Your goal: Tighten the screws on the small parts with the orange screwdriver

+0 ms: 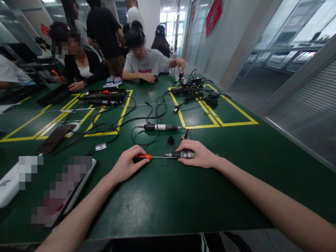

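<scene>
Black-and-silver cylindrical tool (178,154), gripped in your right hand (198,153), seems incomplete: your left hand (127,162) holds an orange-and-black-handled metal screwdriver (148,157), and a small black cap (170,140) lies apart.

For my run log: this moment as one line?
left hand: holds orange-handled screwdriver; right hand: holds grey-black tool; beyond: corded tool

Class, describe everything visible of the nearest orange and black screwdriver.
The orange and black screwdriver has a plastic-looking handle and a thin silvery shaft, apparently metal. The left hand grips the handle, partly covering it. The screwdriver lies roughly level over the green table, shaft pointing towards the right hand, beside a dark cylindrical tool. Whether shaft and tool touch is unclear.
</scene>
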Demonstrator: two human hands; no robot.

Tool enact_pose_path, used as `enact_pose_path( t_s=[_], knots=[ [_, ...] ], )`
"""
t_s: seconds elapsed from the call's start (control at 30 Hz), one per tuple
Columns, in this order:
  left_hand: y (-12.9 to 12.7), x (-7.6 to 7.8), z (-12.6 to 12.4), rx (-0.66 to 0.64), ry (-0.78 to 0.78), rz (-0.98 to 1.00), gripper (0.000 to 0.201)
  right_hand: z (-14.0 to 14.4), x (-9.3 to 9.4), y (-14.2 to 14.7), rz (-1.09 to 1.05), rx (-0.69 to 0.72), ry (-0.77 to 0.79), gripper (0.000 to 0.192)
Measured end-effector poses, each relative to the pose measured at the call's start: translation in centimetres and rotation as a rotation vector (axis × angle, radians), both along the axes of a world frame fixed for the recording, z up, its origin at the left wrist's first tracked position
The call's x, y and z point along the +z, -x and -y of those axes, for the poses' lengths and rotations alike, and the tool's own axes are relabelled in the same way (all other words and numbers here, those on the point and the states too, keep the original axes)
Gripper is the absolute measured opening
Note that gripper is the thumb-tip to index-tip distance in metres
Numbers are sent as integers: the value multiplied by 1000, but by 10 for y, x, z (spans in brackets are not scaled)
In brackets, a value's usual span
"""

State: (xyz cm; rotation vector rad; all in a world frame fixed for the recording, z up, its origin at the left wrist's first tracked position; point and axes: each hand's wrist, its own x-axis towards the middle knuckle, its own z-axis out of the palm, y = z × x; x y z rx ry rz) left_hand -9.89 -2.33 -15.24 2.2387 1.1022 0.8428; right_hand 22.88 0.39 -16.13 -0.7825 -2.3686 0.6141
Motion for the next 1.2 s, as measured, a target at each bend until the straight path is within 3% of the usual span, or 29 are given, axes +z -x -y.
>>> enact_pose_path(
  t_s=[0.27,0.53,0.93,1.2],
  knots=[
    [-1,-1,-1,7,10,-66,23,0,-2,-1,5,-3,-3,16],
    [-2,2,3,13,-27,-24,12,0,2,0,17,-4,5,16],
    [-1,2,-1,4,23,-39,23,1,1,0,23,-1,0,15],
    [-3,2,2,27,-14,-35,11,1,2,0,28,-14,13,15]
  ],
)
